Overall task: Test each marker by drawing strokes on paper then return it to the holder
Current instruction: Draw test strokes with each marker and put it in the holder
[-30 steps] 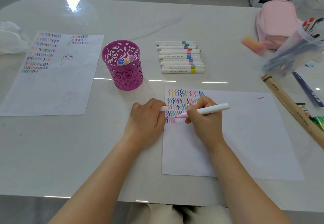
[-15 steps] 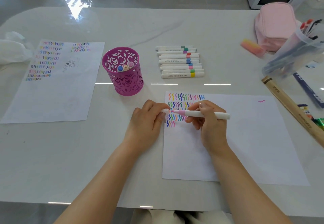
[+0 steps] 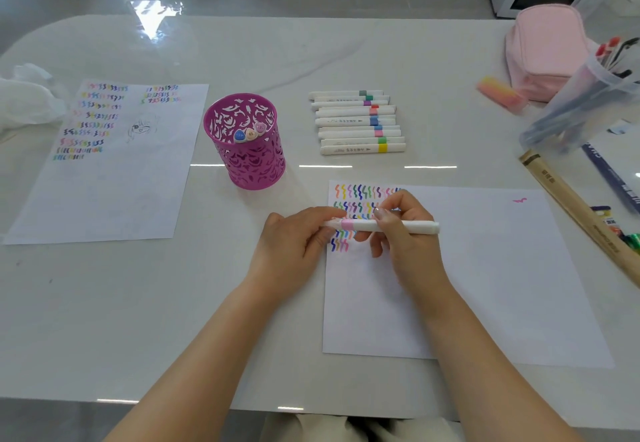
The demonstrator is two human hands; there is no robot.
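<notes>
A white marker with a pink band [image 3: 412, 227] lies level between my hands, above the sheet of paper [image 3: 485, 285] that carries rows of coloured squiggles at its top left. My right hand [image 3: 401, 233] grips the marker's barrel. My left hand [image 3: 298, 244] holds its cap end, with the cap seated on the marker. The magenta cut-out holder [image 3: 247, 143] stands upright to the upper left of my hands with three markers inside. A row of several white markers [image 3: 358, 123] lies flat on the table behind the paper.
A second sheet covered in test strokes [image 3: 104, 164] lies at the left. At the right stand a pink pouch [image 3: 547, 50], a clear tub of pens [image 3: 588, 102], a pink-yellow eraser [image 3: 500, 95] and a long wooden box [image 3: 581, 213]. A white plastic bag [image 3: 24, 98] sits far left.
My right hand lifted the marker's tip off the paper and swung it level. My left hand brought the cap onto the tip, and the cap is now on.
</notes>
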